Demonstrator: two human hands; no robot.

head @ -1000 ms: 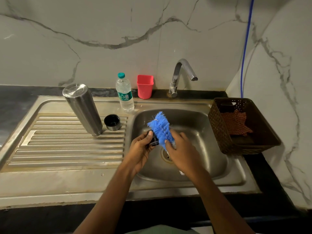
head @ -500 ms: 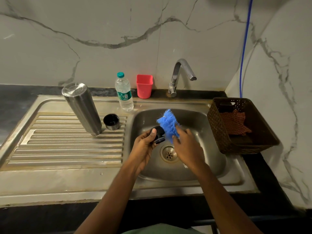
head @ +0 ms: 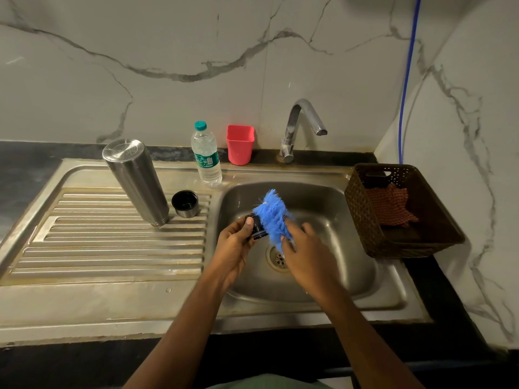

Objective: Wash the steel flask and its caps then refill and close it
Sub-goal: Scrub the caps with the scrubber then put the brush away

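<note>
The steel flask (head: 136, 179) stands upside down on the ribbed drainboard, left of the sink. Its steel outer cap (head: 185, 203) sits open side up just right of it. Over the sink basin (head: 331, 220) my left hand (head: 234, 247) grips a small black inner cap (head: 257, 227). My right hand (head: 304, 249) holds a blue bristle brush (head: 272, 217) whose head presses against that cap. The brush handle is hidden under my right hand.
A plastic water bottle (head: 206, 157) and a red cup (head: 240, 144) stand behind the sink by the tap (head: 302, 127). A brown basket (head: 401, 211) with a checked cloth sits right of the basin. The drain (head: 276, 258) lies below my hands.
The brush has shifted left and right across the black cap between frames, with my right hand moving with it. My left hand stays nearly in place over the basin.
</note>
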